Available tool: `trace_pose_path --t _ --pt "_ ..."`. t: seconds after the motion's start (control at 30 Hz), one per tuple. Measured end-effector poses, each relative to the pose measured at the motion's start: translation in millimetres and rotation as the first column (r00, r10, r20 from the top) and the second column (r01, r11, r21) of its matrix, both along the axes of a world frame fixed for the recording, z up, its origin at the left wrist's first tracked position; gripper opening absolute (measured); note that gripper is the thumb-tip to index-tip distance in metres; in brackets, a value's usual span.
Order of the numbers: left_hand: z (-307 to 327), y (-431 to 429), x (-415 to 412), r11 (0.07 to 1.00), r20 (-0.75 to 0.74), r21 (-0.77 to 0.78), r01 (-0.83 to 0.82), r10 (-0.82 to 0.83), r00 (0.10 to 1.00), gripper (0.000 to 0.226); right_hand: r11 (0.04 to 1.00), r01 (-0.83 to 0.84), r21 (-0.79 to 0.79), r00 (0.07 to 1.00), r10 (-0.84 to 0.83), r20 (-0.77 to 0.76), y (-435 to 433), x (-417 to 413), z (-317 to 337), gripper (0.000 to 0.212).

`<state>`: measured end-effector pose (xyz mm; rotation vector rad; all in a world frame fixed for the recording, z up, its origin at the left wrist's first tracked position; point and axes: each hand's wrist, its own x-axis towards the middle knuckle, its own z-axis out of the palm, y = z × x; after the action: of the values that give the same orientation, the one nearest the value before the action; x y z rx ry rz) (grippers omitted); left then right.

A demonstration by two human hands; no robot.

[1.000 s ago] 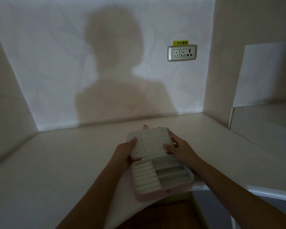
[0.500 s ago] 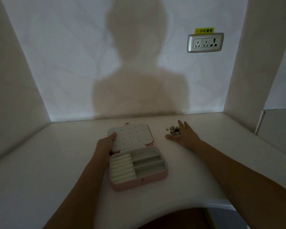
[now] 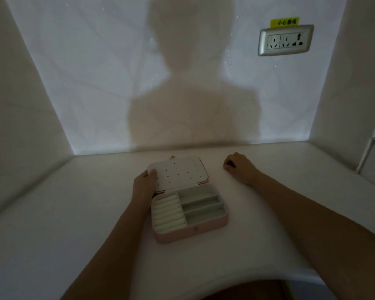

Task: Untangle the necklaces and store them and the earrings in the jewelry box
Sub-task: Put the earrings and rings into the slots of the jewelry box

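While the left hand (image 3: pixel 143 185) grips the lid (image 3: pixel 181 172), the right hand (image 3: pixel 241 168) rests curled

My left hand (image 3: pixel 143 184) grips the left edge of the open pink jewelry box (image 3: pixel 193 232) by its lid (image 3: pixel 180 172); my right hand (image 3: pixel 239 167) rests curled on the table (image 3: pixel 74 213), right of the box.

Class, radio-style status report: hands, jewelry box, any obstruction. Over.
Left hand grips open jewelry box lid. Right hand fisted on table, contents hidden. Compartments empty; no jewelry visible. Nothing obstructing.
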<state>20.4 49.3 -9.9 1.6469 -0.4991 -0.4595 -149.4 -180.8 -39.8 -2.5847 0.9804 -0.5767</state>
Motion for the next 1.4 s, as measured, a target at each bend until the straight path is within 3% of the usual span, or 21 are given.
trace_pose_path --t 0.53,0.7,0.87,1.0,1.1,1.17,1.23,1.33,1.4 --pt "-10.0 10.7 -31.3 0.976 0.271 0.204 0.078 -0.133 0.953 0.033 0.983 -0.177 -0.044 0.984 0.178 0.026 106.1 -103.9 -1.5 0.005" --pt "-15.8 17.4 -43.2 0.966 0.384 0.257 0.033 -0.133 0.914 0.035 0.988 -0.151 -0.037 0.983 0.154 0.103 121.0 -125.7 0.1 0.004" --pt "-20.5 27.8 -44.1 0.920 0.559 0.376 -0.112 -0.128 0.819 0.040 0.993 -0.098 0.059 0.979 0.085 0.184 121.0 -130.9 2.5 0.012" --pt "-22.9 28.5 -41.5 0.910 0.592 0.392 -0.132 -0.140 0.793 0.042 0.992 -0.090 0.094 0.984 0.074 0.164 121.4 -132.0 9.2 0.016" --pt "-19.8 29.1 -41.5 0.905 0.650 0.388 -0.173 -0.136 0.748 0.039 0.980 -0.097 0.175 0.959 0.045 0.280 122.2 -132.4 18.0 0.013" --pt "-11.0 30.6 -48.6 0.958 0.684 0.254 -0.134 -0.080 0.725 0.036 0.963 -0.100 0.249 0.915 -0.010 0.403 125.8 -131.1 26.9 0.013" --pt "2.4 32.8 -61.2 0.990 0.697 0.139 0.025 -0.116 0.707 0.027 0.884 -0.199 0.423 0.818 -0.087 0.569 133.4 -126.9 37.3 0.015" --pt "22.3 38.6 -87.3 0.941 0.584 0.107 0.322 -0.322 0.745 0.012 0.572 -0.501 0.649 0.637 -0.264 0.724 149.1 -114.0 52.7 0.014" --pt "30.1 43.8 -99.9 0.890 0.450 0.028 0.456 -0.419 0.789 0.008 0.413 -0.599 0.686 0.595 -0.344 0.727 159.7 -104.3 59.7 0.016"
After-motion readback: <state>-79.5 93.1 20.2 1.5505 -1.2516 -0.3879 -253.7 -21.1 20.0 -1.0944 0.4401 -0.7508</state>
